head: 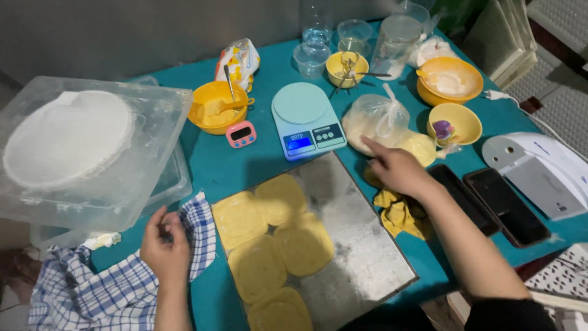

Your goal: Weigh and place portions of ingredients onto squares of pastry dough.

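- While the head camera looks down on a teal bench (245, 168), the person's two bare hands are spread apart over it.
- The left hand (165, 245), at the lower left, has its fingers curled around the edge of a blue and white checked cloth (110, 288) and pinches the fabric.
- The checked cloth lies crumpled at the bench's near left corner, partly hanging over the edge.
- The right hand (398, 168) reaches forward with fingers extended and loose, gripping nothing; its fingertips come up to a knotted clear plastic bag (376, 119) holding pale dough.
- The bag sits at the middle right of the bench, just right of a pale blue kitchen scale (306, 119).
- Under the right wrist lies a crumpled yellow cloth (401, 214).
- Between the hands sits a metal baking tray (361, 245), with six flat yellow dough rounds (278, 245) packed closely along its left side.
- A small pink timer (241, 133) stands left of the scale, in front of an orange bowl (217, 107) holding a spoon.
- Two dark phones (490, 205) lie side by side to the right of the right forearm.
- At the far left, a clear plastic tub (92, 153) holds a white round disc.
- More yellow bowls, clear cups and a jar stand along the back of the bench.
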